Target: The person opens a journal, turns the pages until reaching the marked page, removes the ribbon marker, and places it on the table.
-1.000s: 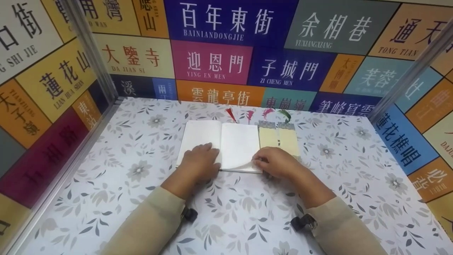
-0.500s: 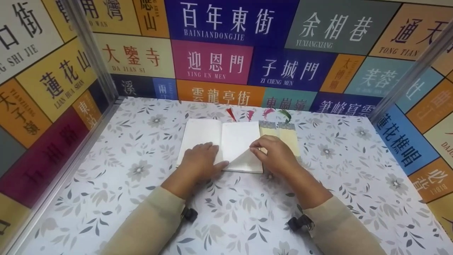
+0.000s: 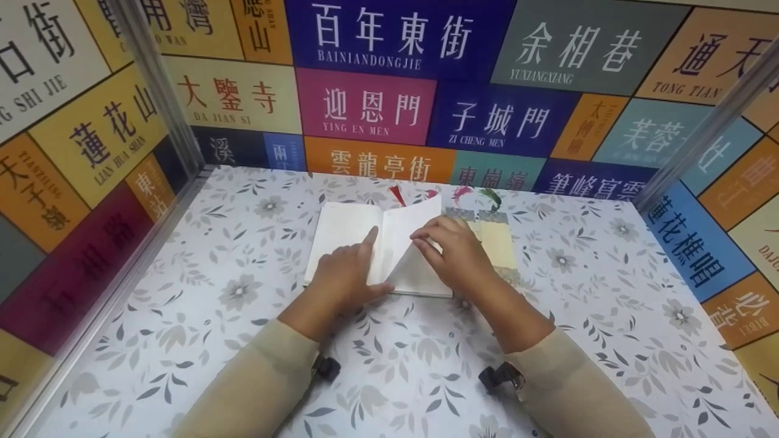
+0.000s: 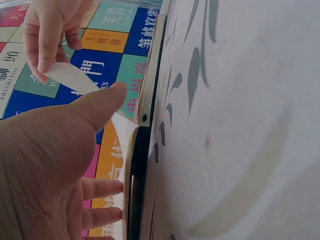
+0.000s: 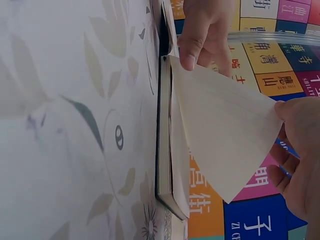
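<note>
An open notebook [image 3: 344,226] with blank white pages lies on the table. My left hand [image 3: 345,272] rests on its left page, fingers spread, the thumb reaching over the lower end of the spine. My right hand [image 3: 459,255] pinches the outer edge of a right-hand page [image 5: 225,125] between thumb and fingertips. That page stands raised and bent toward the spine, and the pages beneath stay flat. In the left wrist view the notebook's dark cover edge [image 4: 140,175] shows below the left fingers.
Right of the notebook lie pale yellow bookmarks [image 3: 498,240] with grey ends, partly behind the right hand. Red [image 3: 397,195], pink [image 3: 462,194] and green [image 3: 490,198] tassels show beyond them and the notebook. Panels with printed signs [image 3: 365,103] enclose the flowered tabletop [image 3: 243,340].
The right hand has lifted the page from its lower right corner and carried it up and left toward the spine. The left hand stays in place, its thumb and index finger now stretched out.
</note>
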A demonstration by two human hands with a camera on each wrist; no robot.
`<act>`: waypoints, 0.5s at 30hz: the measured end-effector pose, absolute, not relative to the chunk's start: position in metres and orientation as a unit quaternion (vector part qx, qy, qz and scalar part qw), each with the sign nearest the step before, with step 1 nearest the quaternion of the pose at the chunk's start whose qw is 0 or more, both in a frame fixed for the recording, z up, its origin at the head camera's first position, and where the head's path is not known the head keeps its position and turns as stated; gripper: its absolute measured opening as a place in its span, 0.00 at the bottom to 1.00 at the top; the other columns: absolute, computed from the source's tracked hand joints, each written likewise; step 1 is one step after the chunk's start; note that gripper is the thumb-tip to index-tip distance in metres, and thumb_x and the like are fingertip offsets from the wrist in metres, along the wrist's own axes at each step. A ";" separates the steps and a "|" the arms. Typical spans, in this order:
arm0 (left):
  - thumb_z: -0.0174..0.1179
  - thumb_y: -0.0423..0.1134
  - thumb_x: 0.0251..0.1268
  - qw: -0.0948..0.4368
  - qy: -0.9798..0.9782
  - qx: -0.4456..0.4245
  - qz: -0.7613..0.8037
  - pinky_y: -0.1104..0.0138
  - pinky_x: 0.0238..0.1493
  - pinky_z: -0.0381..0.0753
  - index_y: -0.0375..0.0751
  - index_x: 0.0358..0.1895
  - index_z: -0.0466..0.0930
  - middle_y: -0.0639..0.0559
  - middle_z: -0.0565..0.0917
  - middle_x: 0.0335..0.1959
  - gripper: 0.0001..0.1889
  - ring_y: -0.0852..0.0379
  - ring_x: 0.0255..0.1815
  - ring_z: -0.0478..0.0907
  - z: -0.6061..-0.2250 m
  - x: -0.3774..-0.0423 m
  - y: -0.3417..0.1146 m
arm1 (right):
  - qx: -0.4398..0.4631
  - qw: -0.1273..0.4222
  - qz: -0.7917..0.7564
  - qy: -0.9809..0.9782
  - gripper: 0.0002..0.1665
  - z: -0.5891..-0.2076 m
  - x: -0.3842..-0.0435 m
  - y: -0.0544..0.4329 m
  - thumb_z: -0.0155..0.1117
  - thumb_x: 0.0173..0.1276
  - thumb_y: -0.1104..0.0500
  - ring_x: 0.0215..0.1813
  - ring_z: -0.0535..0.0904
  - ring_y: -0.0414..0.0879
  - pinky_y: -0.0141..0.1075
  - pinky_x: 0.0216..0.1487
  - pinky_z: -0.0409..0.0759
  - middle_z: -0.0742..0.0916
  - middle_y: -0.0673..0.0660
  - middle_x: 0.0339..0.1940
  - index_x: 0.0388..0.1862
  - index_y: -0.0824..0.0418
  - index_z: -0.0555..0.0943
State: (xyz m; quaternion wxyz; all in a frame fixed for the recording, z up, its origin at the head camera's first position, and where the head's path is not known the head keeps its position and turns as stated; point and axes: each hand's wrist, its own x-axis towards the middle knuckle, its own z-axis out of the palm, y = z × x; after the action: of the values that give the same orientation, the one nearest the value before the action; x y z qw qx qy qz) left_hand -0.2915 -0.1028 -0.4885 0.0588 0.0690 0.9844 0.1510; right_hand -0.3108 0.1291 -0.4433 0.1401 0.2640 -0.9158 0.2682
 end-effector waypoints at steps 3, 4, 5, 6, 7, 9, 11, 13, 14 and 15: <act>0.71 0.75 0.57 0.051 0.985 0.065 0.153 0.41 0.77 0.76 0.59 0.90 0.36 0.42 0.77 0.77 0.66 0.39 0.78 0.75 -0.489 -0.293 -0.103 | 0.284 0.156 0.266 -0.908 0.11 -0.440 -0.312 0.121 0.66 0.81 0.50 0.61 0.81 0.53 0.50 0.66 0.80 0.89 0.51 0.50 0.50 0.50 0.92; 0.71 0.74 0.58 0.049 0.985 0.064 0.154 0.42 0.77 0.76 0.59 0.90 0.36 0.42 0.78 0.77 0.66 0.39 0.77 0.76 -0.490 -0.293 -0.103 | 0.293 0.162 0.261 -0.905 0.10 -0.439 -0.312 0.119 0.66 0.81 0.51 0.60 0.81 0.53 0.50 0.67 0.79 0.89 0.51 0.49 0.50 0.51 0.92; 0.71 0.74 0.58 0.045 0.985 0.064 0.153 0.42 0.76 0.77 0.59 0.90 0.36 0.42 0.78 0.76 0.66 0.39 0.77 0.76 -0.490 -0.293 -0.103 | 0.300 0.168 0.256 -0.904 0.10 -0.438 -0.313 0.116 0.66 0.80 0.51 0.60 0.81 0.53 0.50 0.67 0.79 0.89 0.52 0.49 0.50 0.51 0.92; 0.71 0.73 0.59 0.041 0.985 0.064 0.152 0.42 0.76 0.77 0.58 0.90 0.36 0.42 0.79 0.76 0.66 0.39 0.76 0.76 -0.491 -0.293 -0.103 | 0.307 0.172 0.249 -0.902 0.10 -0.436 -0.314 0.114 0.66 0.80 0.51 0.60 0.81 0.54 0.50 0.67 0.79 0.89 0.52 0.49 0.50 0.51 0.92; 0.71 0.73 0.59 0.038 0.986 0.064 0.152 0.43 0.76 0.77 0.58 0.90 0.37 0.43 0.79 0.75 0.65 0.40 0.76 0.77 -0.491 -0.293 -0.103 | 0.313 0.176 0.243 -0.901 0.10 -0.435 -0.315 0.111 0.67 0.80 0.51 0.60 0.81 0.54 0.50 0.67 0.79 0.89 0.53 0.49 0.49 0.51 0.92; 0.71 0.71 0.61 0.032 0.986 0.064 0.150 0.44 0.75 0.78 0.57 0.90 0.37 0.42 0.80 0.74 0.64 0.40 0.75 0.78 -0.491 -0.293 -0.103 | 0.321 0.181 0.232 -0.900 0.10 -0.432 -0.317 0.108 0.67 0.80 0.51 0.59 0.80 0.54 0.50 0.67 0.79 0.88 0.53 0.49 0.49 0.51 0.92; 0.70 0.70 0.62 0.027 0.986 0.065 0.149 0.44 0.75 0.78 0.57 0.90 0.37 0.42 0.80 0.73 0.63 0.40 0.74 0.78 -0.491 -0.292 -0.102 | 0.326 0.181 0.226 -0.900 0.10 -0.429 -0.318 0.105 0.67 0.80 0.51 0.59 0.80 0.54 0.50 0.66 0.79 0.88 0.53 0.49 0.50 0.50 0.92; 0.71 0.68 0.63 0.023 0.986 0.063 0.152 0.44 0.74 0.78 0.57 0.90 0.37 0.43 0.80 0.73 0.63 0.40 0.73 0.78 -0.490 -0.292 -0.102 | 0.326 0.180 0.230 -0.899 0.11 -0.427 -0.319 0.104 0.67 0.80 0.50 0.59 0.80 0.54 0.50 0.66 0.79 0.88 0.53 0.50 0.52 0.51 0.91; 0.71 0.67 0.63 0.020 0.986 0.063 0.152 0.44 0.74 0.78 0.57 0.90 0.37 0.43 0.80 0.73 0.62 0.40 0.73 0.78 -0.489 -0.292 -0.102 | 0.323 0.176 0.233 -0.900 0.11 -0.426 -0.319 0.105 0.67 0.80 0.50 0.59 0.80 0.54 0.50 0.66 0.79 0.88 0.53 0.51 0.53 0.50 0.91; 0.71 0.66 0.63 0.017 0.986 0.062 0.154 0.44 0.74 0.79 0.57 0.90 0.37 0.44 0.79 0.74 0.62 0.40 0.73 0.78 -0.488 -0.292 -0.101 | 0.319 0.172 0.237 -0.901 0.12 -0.426 -0.319 0.106 0.67 0.79 0.49 0.61 0.81 0.54 0.50 0.68 0.79 0.88 0.53 0.52 0.55 0.50 0.90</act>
State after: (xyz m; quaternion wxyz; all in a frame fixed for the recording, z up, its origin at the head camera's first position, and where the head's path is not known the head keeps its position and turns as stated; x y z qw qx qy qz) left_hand -0.2919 -0.1014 -0.4879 0.0173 0.0618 0.9860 0.1541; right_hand -0.3190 0.1062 -0.4258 0.1724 0.3191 -0.9011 0.2375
